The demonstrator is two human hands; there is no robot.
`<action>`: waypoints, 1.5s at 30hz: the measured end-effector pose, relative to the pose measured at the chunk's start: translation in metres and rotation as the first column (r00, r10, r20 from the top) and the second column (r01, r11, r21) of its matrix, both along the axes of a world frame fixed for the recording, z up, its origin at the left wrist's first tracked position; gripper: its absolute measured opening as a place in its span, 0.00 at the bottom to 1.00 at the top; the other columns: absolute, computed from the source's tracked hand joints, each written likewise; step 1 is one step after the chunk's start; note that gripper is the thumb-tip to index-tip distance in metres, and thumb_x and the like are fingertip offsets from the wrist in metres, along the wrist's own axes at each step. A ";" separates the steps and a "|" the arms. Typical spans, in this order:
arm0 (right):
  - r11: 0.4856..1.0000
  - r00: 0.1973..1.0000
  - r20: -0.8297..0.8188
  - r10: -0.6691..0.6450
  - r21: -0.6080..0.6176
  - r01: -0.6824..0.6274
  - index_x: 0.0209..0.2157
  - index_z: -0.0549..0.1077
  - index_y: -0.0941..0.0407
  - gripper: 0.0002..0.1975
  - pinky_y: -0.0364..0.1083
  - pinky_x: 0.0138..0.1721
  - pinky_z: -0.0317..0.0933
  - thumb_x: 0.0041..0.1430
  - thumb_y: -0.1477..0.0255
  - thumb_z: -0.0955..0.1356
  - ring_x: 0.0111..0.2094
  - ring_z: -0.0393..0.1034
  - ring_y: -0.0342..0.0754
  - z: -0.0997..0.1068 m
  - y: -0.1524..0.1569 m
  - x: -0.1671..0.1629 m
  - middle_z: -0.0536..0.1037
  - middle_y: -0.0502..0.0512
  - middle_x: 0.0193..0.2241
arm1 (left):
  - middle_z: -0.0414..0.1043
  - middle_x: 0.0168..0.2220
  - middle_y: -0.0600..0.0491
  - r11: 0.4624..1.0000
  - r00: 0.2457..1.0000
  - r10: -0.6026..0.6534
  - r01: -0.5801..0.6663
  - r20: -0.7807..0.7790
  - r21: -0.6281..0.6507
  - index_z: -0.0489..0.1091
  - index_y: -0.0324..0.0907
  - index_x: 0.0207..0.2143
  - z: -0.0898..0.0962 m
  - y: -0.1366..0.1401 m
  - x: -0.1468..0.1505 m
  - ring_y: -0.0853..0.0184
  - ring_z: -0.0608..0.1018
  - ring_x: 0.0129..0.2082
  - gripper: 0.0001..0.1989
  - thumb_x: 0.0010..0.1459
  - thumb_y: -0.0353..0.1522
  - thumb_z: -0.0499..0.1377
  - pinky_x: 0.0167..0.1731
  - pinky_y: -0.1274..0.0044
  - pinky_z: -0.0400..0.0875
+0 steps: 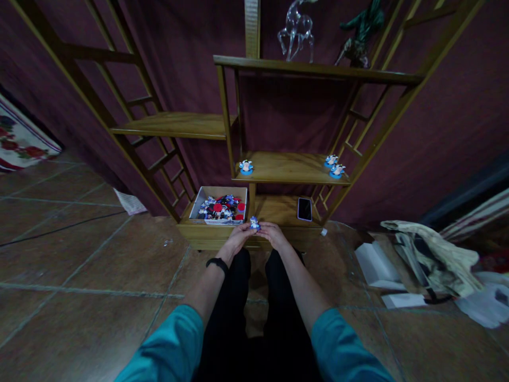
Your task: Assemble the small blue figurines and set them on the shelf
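Near lower shelf edge, figurine

A small figurine, blue and white above a darker violet-blue base, sits roughly upright between the fingertips of the left hand and right hand; its finer features are too small to tell.

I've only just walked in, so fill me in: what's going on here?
A person holds a small figurine between the fingertips of the left hand and right hand. On the low shelf ahead, an open box of small pieces sits at left and a phone lies at right. The shelf above carries three blue-and-white figures.
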State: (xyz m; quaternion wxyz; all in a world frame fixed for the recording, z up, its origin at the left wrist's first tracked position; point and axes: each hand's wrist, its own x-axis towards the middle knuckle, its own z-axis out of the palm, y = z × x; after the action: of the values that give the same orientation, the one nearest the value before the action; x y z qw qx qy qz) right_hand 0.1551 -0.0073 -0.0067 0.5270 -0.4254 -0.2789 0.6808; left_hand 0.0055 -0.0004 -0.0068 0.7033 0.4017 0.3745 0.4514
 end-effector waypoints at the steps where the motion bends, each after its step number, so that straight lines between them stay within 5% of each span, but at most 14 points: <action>1: 1.000 1.000 -0.002 0.004 -0.003 -0.004 0.29 0.73 0.60 0.06 0.49 0.42 0.69 0.46 0.80 0.69 0.28 0.74 0.45 0.001 0.000 0.000 0.78 0.53 0.23 | 0.77 0.34 0.46 1.000 1.000 0.002 -0.002 -0.001 -0.002 0.76 0.35 0.36 0.000 0.000 0.000 0.66 0.76 0.35 0.20 0.36 0.29 0.70 0.44 0.73 0.65; 17: 0.991 0.987 0.099 0.124 -0.057 -0.119 0.38 0.74 0.56 0.16 0.48 0.43 0.66 0.44 0.75 0.73 0.31 0.73 0.44 0.010 -0.006 0.002 0.79 0.52 0.28 | 0.77 0.32 0.48 0.998 0.998 0.059 -0.059 0.012 -0.007 0.76 0.36 0.34 0.004 -0.001 0.000 0.68 0.75 0.33 0.16 0.38 0.28 0.69 0.42 0.75 0.64; 38: 0.998 0.997 0.071 0.040 -0.041 -0.037 0.33 0.74 0.57 0.12 0.48 0.42 0.66 0.43 0.75 0.73 0.29 0.72 0.43 0.007 -0.005 -0.001 0.78 0.52 0.26 | 0.76 0.37 0.48 0.996 0.990 0.078 -0.072 0.121 -0.050 0.73 0.37 0.41 -0.006 0.004 -0.002 0.70 0.77 0.35 0.22 0.40 0.23 0.67 0.44 0.76 0.66; 45: 0.993 0.991 0.061 0.119 0.016 -0.120 0.33 0.75 0.58 0.12 0.48 0.44 0.65 0.42 0.72 0.74 0.32 0.73 0.44 0.011 -0.007 0.000 0.78 0.53 0.29 | 0.76 0.36 0.49 0.995 0.993 0.087 -0.083 0.083 -0.050 0.72 0.37 0.43 -0.003 0.002 -0.001 0.69 0.77 0.34 0.24 0.39 0.24 0.68 0.43 0.74 0.67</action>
State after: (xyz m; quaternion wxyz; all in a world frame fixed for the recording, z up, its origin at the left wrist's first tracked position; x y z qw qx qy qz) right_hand 0.1552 -0.0142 0.0044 0.4807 -0.4230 -0.3261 0.6954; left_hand 0.0044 0.0018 -0.0094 0.7078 0.3493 0.3715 0.4889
